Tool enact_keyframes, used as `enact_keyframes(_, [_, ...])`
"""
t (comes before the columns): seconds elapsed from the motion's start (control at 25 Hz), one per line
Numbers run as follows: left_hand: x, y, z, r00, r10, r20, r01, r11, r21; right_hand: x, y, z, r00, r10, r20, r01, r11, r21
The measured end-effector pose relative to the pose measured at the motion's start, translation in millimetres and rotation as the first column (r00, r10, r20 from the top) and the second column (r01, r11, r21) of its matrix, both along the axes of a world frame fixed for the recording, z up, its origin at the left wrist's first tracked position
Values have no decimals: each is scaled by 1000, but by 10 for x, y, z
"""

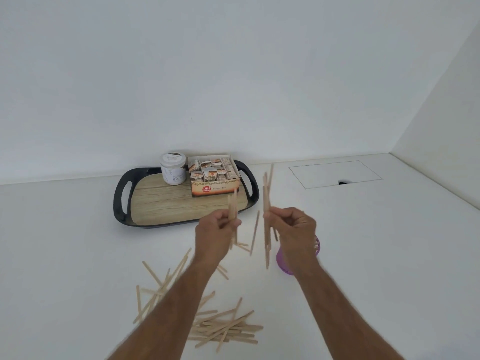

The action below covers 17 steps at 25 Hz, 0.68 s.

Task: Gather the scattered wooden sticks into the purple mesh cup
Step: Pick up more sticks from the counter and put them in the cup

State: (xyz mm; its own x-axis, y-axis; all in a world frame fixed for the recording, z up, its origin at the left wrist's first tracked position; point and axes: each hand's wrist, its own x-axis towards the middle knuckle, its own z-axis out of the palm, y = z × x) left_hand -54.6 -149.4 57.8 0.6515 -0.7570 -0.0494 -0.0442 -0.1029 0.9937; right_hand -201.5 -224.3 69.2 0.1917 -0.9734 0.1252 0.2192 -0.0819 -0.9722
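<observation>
My left hand (217,233) is shut on a small bunch of wooden sticks (233,211), held upright above the white table. My right hand (296,229) grips a larger, longer bundle of sticks (267,201), also roughly upright. The purple mesh cup (283,261) stands on the table just below and behind my right wrist, mostly hidden by it. Several loose sticks (226,327) lie in a heap near the front between my forearms. More scattered sticks (161,284) lie to the left, and one stick (255,233) lies between my hands.
A black-rimmed tray (122,203) with a wood-pattern floor sits behind my hands. It holds a white jar (173,168) and an open box of tea bags (214,178). A rectangular panel with a dark notch (335,174) is set in the table at back right. White walls close the back and right.
</observation>
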Motion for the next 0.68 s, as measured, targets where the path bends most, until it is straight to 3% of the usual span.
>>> enact_keyframes(0.28, [-644,-420,239,971,-153,-186,97,956,-277,-539,-311,177,968,-203,150,221,968,-116])
enact_keyframes(0.44, [-847,-604,178,980,-179,-92,147,948,-282,-669,-393,79,955,-239,175,269,947,-176])
enact_keyframes(0.68, [-936,-672,-155,977,-179,115,191,976,-107,-784,-421,-251,951,-262,163,283,951,-124])
